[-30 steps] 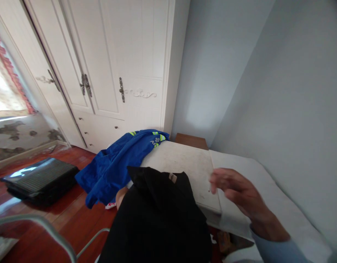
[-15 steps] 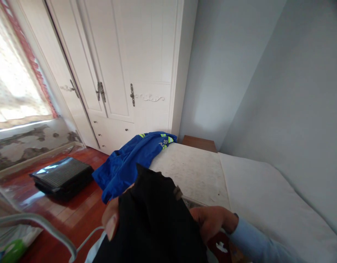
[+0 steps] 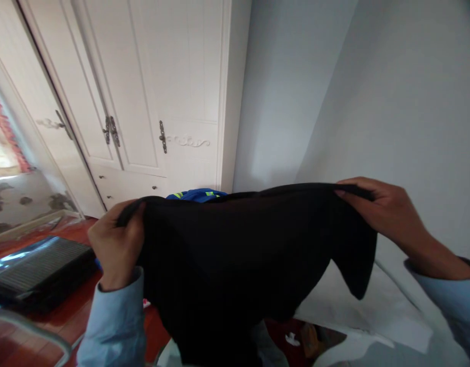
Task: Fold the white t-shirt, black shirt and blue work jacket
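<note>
A black garment [image 3: 235,244] hangs spread out between my two hands, its top edge stretched nearly level. My left hand [image 3: 118,237] is closed around its left upper corner. At the other end, my right hand [image 3: 383,209] pinches the upper edge between thumb and fingers, and a loose flap dangles below it. The cloth is too dark to tell which kind of garment it is. Behind its top edge shows a bit of a blue garment [image 3: 198,194] with yellow-green stripes; the rest is hidden.
A white wardrobe [image 3: 181,76] with metal handles stands ahead. On the red wooden floor at left lies a black case [image 3: 39,275], with a grey metal tube [image 3: 36,321] nearer me. A white mattress [image 3: 334,295] is partly visible at lower right, beside a grey wall [image 3: 391,102].
The black garment was bunched close in front of me; now it is raised and pulled wide. My hands have moved apart and up, and the view has turned slightly right.
</note>
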Demonstrator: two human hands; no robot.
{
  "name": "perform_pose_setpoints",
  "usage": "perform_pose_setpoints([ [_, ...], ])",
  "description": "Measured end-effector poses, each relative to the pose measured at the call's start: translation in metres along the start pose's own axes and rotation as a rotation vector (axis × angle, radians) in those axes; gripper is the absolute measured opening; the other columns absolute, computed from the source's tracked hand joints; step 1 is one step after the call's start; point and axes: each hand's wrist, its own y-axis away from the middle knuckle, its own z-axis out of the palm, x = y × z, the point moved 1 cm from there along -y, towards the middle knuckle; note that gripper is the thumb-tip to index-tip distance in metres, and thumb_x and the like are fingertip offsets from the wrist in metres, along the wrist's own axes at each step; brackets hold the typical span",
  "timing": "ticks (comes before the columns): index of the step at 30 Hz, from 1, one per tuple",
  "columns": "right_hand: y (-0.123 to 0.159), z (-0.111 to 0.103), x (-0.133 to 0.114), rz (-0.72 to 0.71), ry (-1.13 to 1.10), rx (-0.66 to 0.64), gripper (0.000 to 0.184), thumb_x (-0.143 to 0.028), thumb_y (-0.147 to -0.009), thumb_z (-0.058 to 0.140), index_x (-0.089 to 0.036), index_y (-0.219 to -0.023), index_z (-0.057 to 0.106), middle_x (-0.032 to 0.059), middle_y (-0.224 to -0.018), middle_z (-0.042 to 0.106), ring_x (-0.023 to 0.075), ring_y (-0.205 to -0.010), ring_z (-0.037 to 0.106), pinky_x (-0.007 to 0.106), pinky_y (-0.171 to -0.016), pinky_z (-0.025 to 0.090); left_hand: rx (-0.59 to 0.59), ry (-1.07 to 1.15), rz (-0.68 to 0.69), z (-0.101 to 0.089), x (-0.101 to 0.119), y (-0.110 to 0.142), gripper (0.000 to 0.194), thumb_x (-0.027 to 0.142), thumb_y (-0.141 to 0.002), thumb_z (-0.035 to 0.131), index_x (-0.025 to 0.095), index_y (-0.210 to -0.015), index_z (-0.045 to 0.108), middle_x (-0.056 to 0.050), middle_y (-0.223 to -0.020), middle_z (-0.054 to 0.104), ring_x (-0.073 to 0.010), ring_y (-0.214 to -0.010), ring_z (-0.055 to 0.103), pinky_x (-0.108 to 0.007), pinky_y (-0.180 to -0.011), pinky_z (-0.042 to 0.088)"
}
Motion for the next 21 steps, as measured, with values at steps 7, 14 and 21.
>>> perform_pose_setpoints([
  [7,-0.030,-0.032,0.015,-0.166,0.298,0.194,0.035,-0.052,-0.077,0.061,-0.023,-0.087,0.080,0.0028,-0.080,0.076,0.0210,-0.072,0.068,0.031,-0.064,0.047,0.134,-0.026,0.113,0.034,-0.009,-0.026,0.034,0.046,-0.089,0.059,0.016,-0.091,0.074,-0.002,-0.082,0.066,-0.0175,-0.086,0.062,-0.033,-0.080,0.045],
  [14,-0.018,-0.027,0.020,0.178,0.081,-0.047,0.043,-0.062,-0.063,0.073,-0.023,-0.079,0.077,0.0044,-0.074,0.074,0.0213,-0.065,0.067,0.031,-0.059,0.049,-0.031,-0.082,0.026,0.040,-0.012,-0.020,0.030,0.043,-0.081,0.066,0.015,-0.084,0.076,0.000,-0.063,0.063,-0.0158,-0.066,0.060,-0.028,-0.062,0.039],
  [21,0.023,-0.052,-0.004,0.478,-0.409,-0.415,0.038,-0.066,-0.062,0.079,-0.030,-0.071,0.073,0.0099,-0.062,0.069,0.0290,-0.053,0.067,0.041,-0.048,0.057,0.004,-0.033,0.024,0.065,-0.028,-0.015,0.024,0.038,-0.085,0.063,0.016,-0.081,0.072,0.000,-0.064,0.060,-0.0152,-0.067,0.055,-0.027,-0.062,0.035],
])
